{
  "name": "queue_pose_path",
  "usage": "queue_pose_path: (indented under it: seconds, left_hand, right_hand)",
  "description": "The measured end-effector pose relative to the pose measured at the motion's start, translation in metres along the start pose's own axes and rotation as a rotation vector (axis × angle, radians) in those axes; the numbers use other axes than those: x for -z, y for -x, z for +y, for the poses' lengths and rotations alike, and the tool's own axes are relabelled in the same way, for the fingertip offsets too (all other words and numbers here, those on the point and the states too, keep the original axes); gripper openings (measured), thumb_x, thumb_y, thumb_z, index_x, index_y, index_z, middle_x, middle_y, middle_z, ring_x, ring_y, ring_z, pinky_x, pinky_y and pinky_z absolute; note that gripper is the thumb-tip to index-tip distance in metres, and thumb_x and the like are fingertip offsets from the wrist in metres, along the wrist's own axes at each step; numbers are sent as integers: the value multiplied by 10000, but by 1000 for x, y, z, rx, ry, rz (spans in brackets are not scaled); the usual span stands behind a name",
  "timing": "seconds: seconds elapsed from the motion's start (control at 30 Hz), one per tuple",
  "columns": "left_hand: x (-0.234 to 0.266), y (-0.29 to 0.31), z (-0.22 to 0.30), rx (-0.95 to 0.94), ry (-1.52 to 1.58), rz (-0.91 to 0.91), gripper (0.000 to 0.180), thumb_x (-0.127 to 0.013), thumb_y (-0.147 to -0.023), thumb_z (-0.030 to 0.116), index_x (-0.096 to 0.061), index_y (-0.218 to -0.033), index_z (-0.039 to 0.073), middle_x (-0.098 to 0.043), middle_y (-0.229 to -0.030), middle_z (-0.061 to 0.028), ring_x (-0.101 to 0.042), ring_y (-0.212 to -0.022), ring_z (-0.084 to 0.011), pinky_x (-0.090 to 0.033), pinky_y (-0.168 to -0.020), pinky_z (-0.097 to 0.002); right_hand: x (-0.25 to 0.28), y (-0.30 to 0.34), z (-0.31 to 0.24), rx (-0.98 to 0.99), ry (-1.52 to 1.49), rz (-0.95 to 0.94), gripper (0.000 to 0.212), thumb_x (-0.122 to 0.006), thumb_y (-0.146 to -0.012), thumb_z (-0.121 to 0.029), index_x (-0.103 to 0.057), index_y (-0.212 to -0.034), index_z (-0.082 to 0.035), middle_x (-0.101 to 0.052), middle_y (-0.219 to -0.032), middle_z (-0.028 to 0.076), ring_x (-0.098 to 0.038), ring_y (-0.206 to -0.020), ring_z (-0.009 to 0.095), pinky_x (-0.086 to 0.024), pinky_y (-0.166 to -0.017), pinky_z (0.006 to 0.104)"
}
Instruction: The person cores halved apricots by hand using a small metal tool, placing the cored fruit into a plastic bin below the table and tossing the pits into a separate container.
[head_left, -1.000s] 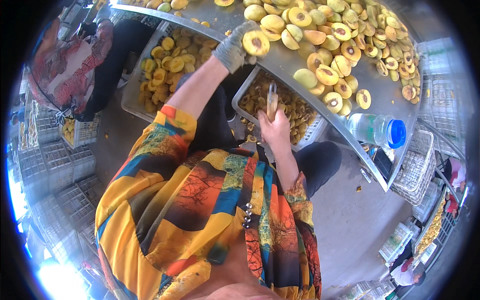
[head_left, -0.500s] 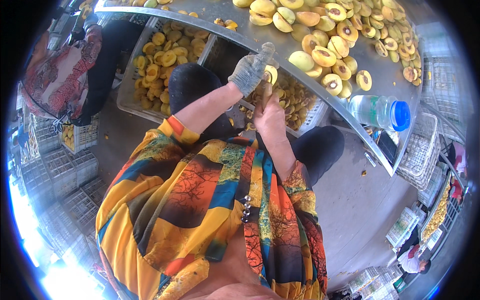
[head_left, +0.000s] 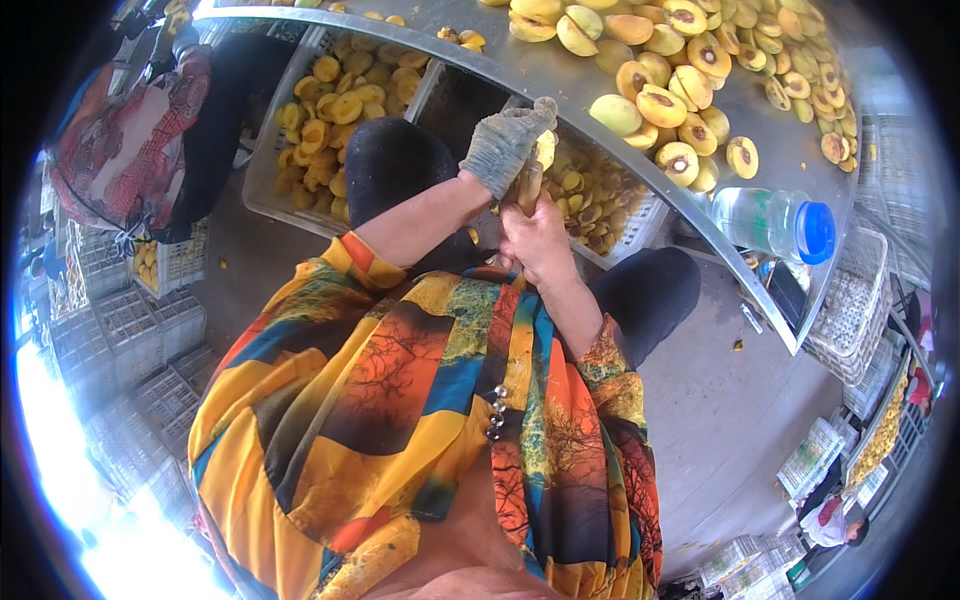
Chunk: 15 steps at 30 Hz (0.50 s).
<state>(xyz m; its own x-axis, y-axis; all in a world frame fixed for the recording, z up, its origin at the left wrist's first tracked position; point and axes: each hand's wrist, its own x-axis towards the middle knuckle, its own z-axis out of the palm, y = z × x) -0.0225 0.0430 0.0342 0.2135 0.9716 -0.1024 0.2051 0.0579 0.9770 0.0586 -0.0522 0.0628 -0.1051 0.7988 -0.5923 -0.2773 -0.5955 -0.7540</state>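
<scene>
In a grey knitted glove, my left hand [head_left: 503,146] is closed around a yellow stone-fruit half [head_left: 545,150], whose cut flesh shows beside the fingers. My bare right hand [head_left: 542,238] sits just below it, fist closed on a tool with a brownish wooden handle [head_left: 526,188]. The handle points up at the fruit; its working end is hidden by the glove and fruit. Both hands are above my lap, before the metal table's edge. Beneath them, a white crate [head_left: 640,225] holds small yellow-brown fruit pieces.
Many halved fruits [head_left: 690,90], some with stones, lie on the metal table [head_left: 480,40]. A clear bottle with a blue cap [head_left: 770,225] lies by the edge. At left stands a crate [head_left: 270,195] of pitted halves, near another person [head_left: 130,150]. White crates [head_left: 140,335] are stacked farther left.
My left fingers have curled further over the fruit half, and the right fist has turned and lowered slightly with the tool. The whole view has shifted a little.
</scene>
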Motion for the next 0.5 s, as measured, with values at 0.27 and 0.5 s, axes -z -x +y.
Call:
queue_pose_path:
  seconds: [0.27,0.5]
  left_hand:
    - [-7,-14,-30,40,94,-236,178,-540,-831,189,-582,-949,62,-623,-812,-104,-606,-711,-201,-476,-625,-296]
    - [-9,-8,8,505,1216,-161,286,-622,-774,327,-550,-869,68,-598,-706,-99,-585,-544,-226,-486,-428,-309]
  right_hand:
    - [10,5,8,-161,-129,-112,104,-444,-828,-39,-393,-910,-78,-390,-597,16,-357,-368,73,-331,-310,243]
    - [30,1,7,-33,-553,-619,135,-455,-859,-34,-466,-993,-52,-392,-586,3,-357,-366,63,-323,-324,229]
